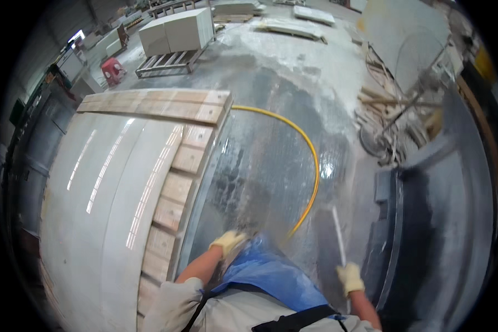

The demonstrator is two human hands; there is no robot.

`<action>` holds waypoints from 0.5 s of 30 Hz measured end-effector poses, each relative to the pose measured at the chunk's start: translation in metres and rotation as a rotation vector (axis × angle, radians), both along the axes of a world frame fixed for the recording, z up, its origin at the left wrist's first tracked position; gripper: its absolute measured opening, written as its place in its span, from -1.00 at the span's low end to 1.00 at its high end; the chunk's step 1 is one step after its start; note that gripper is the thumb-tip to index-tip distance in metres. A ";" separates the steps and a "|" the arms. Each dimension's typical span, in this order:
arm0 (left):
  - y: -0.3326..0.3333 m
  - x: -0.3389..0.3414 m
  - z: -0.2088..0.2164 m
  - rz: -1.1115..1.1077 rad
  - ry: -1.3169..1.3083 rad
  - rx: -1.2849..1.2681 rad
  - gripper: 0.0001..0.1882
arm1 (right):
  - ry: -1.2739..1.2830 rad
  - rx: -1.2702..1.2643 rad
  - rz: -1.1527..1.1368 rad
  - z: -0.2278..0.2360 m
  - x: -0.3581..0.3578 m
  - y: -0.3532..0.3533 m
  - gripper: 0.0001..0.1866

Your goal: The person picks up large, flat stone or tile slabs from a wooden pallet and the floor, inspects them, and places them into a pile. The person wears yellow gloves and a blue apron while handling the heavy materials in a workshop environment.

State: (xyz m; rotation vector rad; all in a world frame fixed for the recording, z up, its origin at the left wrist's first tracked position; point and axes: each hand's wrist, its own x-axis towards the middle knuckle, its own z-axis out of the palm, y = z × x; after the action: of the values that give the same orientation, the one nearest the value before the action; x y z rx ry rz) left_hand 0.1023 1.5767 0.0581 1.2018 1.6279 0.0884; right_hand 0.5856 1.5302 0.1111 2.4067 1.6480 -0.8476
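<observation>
My right hand (351, 278), in a pale yellow work glove, is closed around a thin whitish rod (338, 235). The rod points up and away from me, and a short piece of it shows below the hand. My left hand (229, 242), gloved the same way, is beside the upper left edge of my blue apron (271, 271). Blur hides its fingers, and I see nothing clearly in it. Left of that hand lie large glossy white slabs (102, 182) on a base edged with wooden blocks (171, 213).
A yellow hose (317, 166) curves over the wet grey floor (254, 160) ahead. On the right are a dark trough-like structure (420, 238) and a heap of scrap pieces (382, 122). Farther off stand white blocks on a metal rack (166, 61) and a red stool (112, 71).
</observation>
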 end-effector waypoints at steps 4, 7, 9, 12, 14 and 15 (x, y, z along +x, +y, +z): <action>0.025 -0.082 -0.081 0.147 0.003 -0.255 -0.33 | -0.129 -0.309 -0.007 -0.040 0.008 0.039 -0.51; 0.090 -0.100 -0.118 0.362 -0.114 -0.324 -0.34 | -0.139 -0.436 0.108 -0.090 0.046 0.054 -0.55; 0.157 -0.095 -0.123 0.350 -0.055 -0.349 -0.39 | -0.064 -0.492 0.022 -0.096 0.058 0.077 -0.58; 0.268 -0.061 -0.110 0.492 -0.157 -0.284 -0.41 | -0.013 -0.435 0.030 -0.192 0.100 0.113 -0.58; 0.335 -0.038 -0.110 0.588 -0.219 -0.245 -0.43 | 0.014 -0.361 0.006 -0.249 0.118 0.151 -0.57; 0.363 -0.028 -0.110 0.603 -0.219 -0.252 -0.43 | 0.027 -0.320 -0.014 -0.269 0.124 0.168 -0.57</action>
State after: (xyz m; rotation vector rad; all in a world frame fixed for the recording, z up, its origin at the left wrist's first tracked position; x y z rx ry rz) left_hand 0.0741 1.9395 -0.0515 0.4655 1.6952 0.3701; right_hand 0.7097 1.6979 -0.1580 2.1981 1.3809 -1.0590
